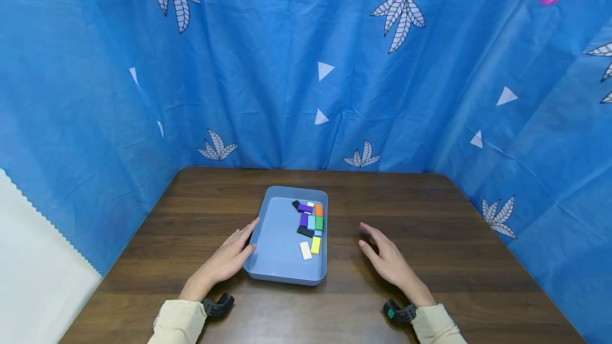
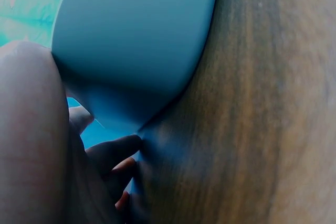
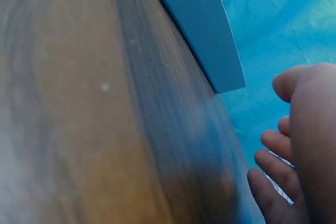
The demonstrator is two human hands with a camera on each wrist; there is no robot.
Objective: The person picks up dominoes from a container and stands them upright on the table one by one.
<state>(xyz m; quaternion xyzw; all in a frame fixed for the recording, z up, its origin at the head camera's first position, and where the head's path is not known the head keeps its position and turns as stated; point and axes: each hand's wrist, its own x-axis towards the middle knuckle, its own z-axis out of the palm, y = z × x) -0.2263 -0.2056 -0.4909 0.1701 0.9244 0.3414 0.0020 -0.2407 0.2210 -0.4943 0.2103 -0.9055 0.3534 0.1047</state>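
A blue-grey plastic tray (image 1: 277,279) sits on the wooden table, left of the middle. Against its right inner wall lie several small coloured blocks: a white block (image 1: 305,250), a yellow block (image 1: 316,245), a green block (image 1: 319,222), an orange block (image 1: 318,209), plus purple, black and light blue ones. My left hand (image 1: 228,257) is at the tray's left side, thumb and fingertips at the rim, fingers extended. In the left wrist view its fingers reach along the tray wall (image 2: 136,30). To the right of the tray, my right hand (image 1: 388,261) hovers apart from it, fingers relaxed, holding nothing.
The dark wooden table (image 1: 459,259) extends around the tray on all sides. A blue patterned curtain (image 1: 287,68) hangs behind the table and along its sides. White cloth (image 1: 33,259) shows at the left edge. Both wrists wear black bands.
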